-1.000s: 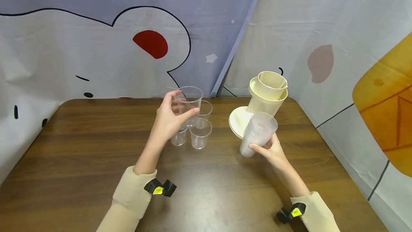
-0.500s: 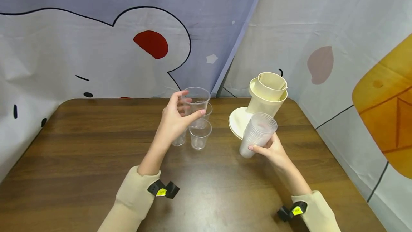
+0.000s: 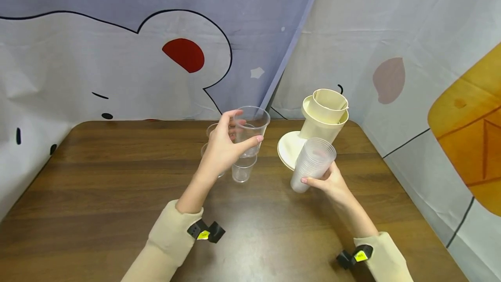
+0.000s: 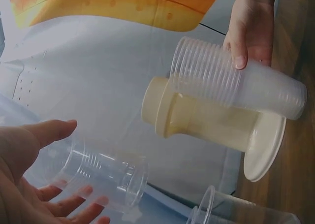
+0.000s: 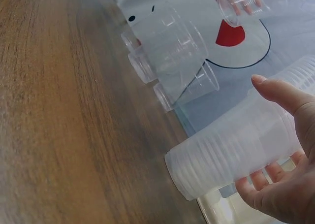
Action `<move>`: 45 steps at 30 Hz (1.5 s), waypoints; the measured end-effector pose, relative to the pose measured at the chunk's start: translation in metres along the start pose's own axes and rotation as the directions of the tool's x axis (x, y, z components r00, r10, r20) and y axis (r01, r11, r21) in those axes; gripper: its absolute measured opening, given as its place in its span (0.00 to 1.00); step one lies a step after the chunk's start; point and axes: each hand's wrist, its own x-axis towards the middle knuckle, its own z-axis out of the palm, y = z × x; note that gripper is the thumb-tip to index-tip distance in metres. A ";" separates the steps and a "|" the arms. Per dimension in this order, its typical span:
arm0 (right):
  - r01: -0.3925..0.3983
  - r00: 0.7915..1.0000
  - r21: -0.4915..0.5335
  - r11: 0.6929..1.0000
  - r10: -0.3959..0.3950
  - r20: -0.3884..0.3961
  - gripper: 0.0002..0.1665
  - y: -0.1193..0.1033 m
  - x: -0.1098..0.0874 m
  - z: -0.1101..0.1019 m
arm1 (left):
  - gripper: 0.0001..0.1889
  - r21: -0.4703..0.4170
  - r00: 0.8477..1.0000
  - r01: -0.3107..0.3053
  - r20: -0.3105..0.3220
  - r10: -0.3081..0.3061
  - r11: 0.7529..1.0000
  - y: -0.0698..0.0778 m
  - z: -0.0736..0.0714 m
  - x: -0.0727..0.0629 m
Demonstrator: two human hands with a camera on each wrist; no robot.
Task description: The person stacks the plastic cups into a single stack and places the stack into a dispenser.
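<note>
The left hand reaches forward and slightly inward from a pale sleeve, thumb on the near side and fingers curved round the far side of a clear cup. It is spread as wide as the cup's body and has hold of it above the tabletop. The right hand, its forearm angled inward from the right, wraps a tall stack of nested cups, thumb across the near side and fingers behind, curled to the stack's width.

The held cup has its mouth up and its long axis close to vertical. The stack leans: its open end points up and to the right, away from the person, and its base points down and left, close to the tabletop. Whether that base touches the wood cannot be told.

Below the held cup, a group of clear cups stands upright on the tabletop, mouths up, partly hidden by the left hand and forearm. Just behind the stack rises a cream stand, with a round disc at its foot and a wider collar near its top; the stack covers part of its lower body. A printed cloth hangs behind the tabletop's far edge.
</note>
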 end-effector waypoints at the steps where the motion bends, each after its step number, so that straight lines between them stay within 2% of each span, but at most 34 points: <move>1: -0.001 1.000 0.000 1.000 0.001 -0.002 0.46 0.000 0.000 0.000 | 0.38 -0.009 1.000 -0.003 0.007 0.003 1.000 0.001 0.001 0.000; 5: -0.007 1.000 0.005 1.000 0.007 -0.008 0.46 0.003 0.000 0.000 | 0.38 -0.030 1.000 -0.025 0.016 0.026 0.999 0.004 0.007 0.000; 16: -0.014 1.000 0.000 1.000 0.014 -0.011 0.46 0.003 0.000 0.000 | 0.37 -0.020 0.997 -0.071 0.028 0.071 0.997 0.015 0.026 0.002; 27: 0.015 1.000 0.012 1.000 -0.015 0.002 0.46 0.006 0.001 0.001 | 0.37 -0.026 0.991 -0.116 0.058 0.118 0.993 0.018 0.040 0.005; 34: 0.023 1.000 0.008 1.000 -0.023 0.002 0.46 0.005 0.001 0.002 | 0.36 -0.036 0.991 -0.104 0.078 0.107 0.994 0.026 0.046 0.006; 45: 0.034 0.999 0.031 0.999 -0.034 0.008 0.46 0.005 0.001 0.004 | 0.37 -0.077 0.986 -0.130 0.091 0.137 0.988 0.030 0.054 0.009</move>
